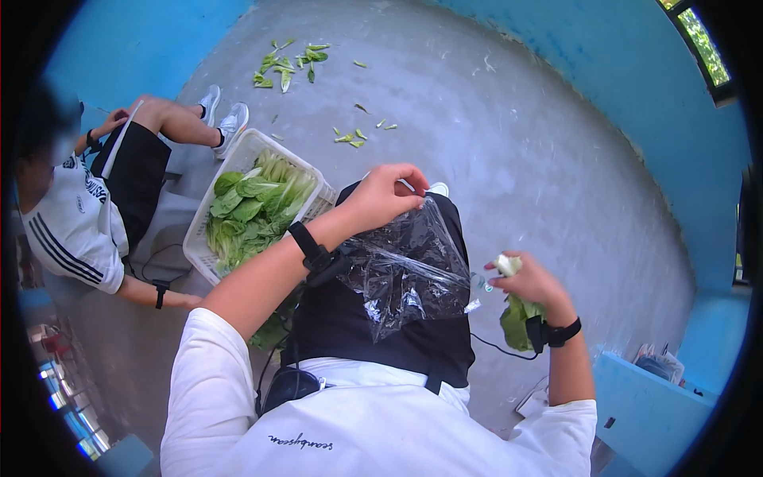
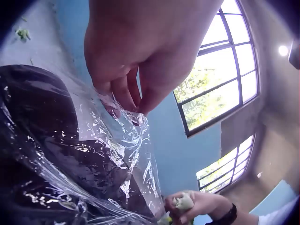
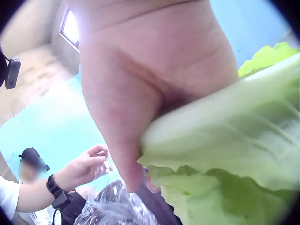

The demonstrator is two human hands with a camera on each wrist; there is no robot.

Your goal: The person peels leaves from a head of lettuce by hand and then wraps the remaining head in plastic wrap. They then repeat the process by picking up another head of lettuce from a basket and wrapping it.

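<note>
My left hand (image 1: 387, 193) pinches the upper edge of a clear plastic bag (image 1: 413, 274), thumb against fingers. The thin, crinkled bag hangs over my dark-clad lap; in the left wrist view the fingertips grip its bunched edge (image 2: 136, 117). Out to the right, my right hand (image 1: 531, 280) holds a leafy green vegetable (image 1: 517, 324) by its stalk. Its pale cut end (image 1: 506, 265) sticks out past the thumb, and the leaves hang below the palm. Close up in the right wrist view, the wide pale stalk (image 3: 225, 117) and ruffled leaves lie across the hand, apart from the bag.
Left of my lap stands a white plastic basket (image 1: 318, 200) heaped with leafy greens (image 1: 250, 203). Another person (image 1: 87, 207) sits beyond it. Loose leaves (image 1: 286, 67) are scattered on the grey floor (image 1: 477, 119). A light-blue cabinet (image 1: 644, 413) is at the lower right.
</note>
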